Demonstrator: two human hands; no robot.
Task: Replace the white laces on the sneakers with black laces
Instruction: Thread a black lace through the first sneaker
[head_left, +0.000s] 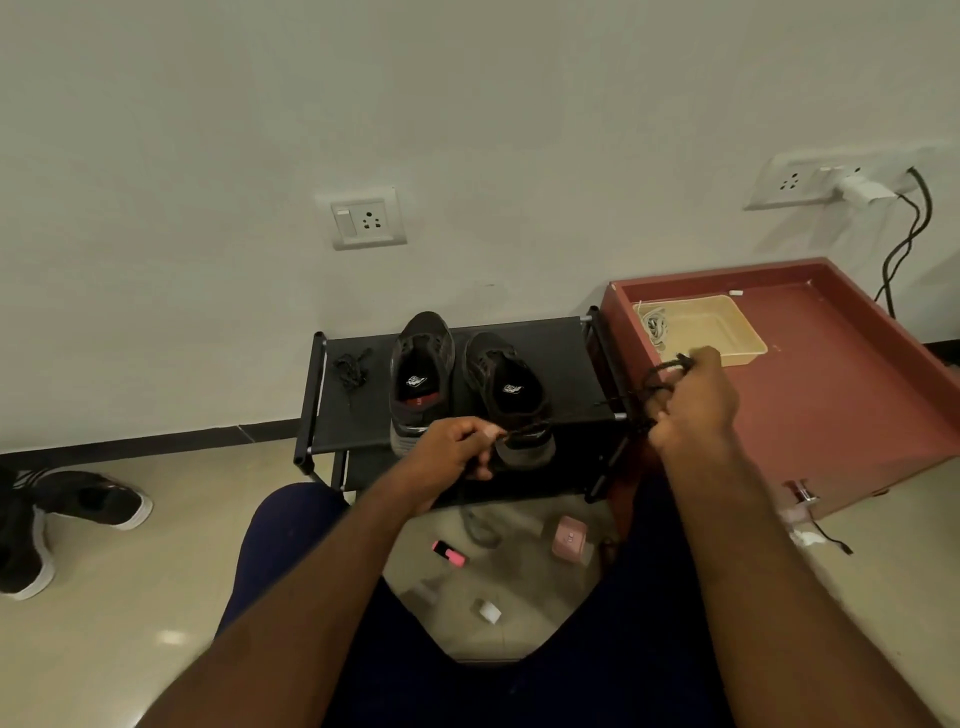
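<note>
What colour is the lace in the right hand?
Black. The head view, the only one, shows the lace looped above the fingers.

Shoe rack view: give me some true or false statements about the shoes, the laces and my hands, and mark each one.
1. The two sneakers stand side by side on the black rack. True.
2. The right hand holds a white lace. False: it grips a black lace.
3. The left hand pinches the other end of that black lace. True.
4. The tray lies on the floor. False: it sits on the red table, with white laces in it.
5. A second black lace lies on the rack, left of the sneakers. True.
</note>
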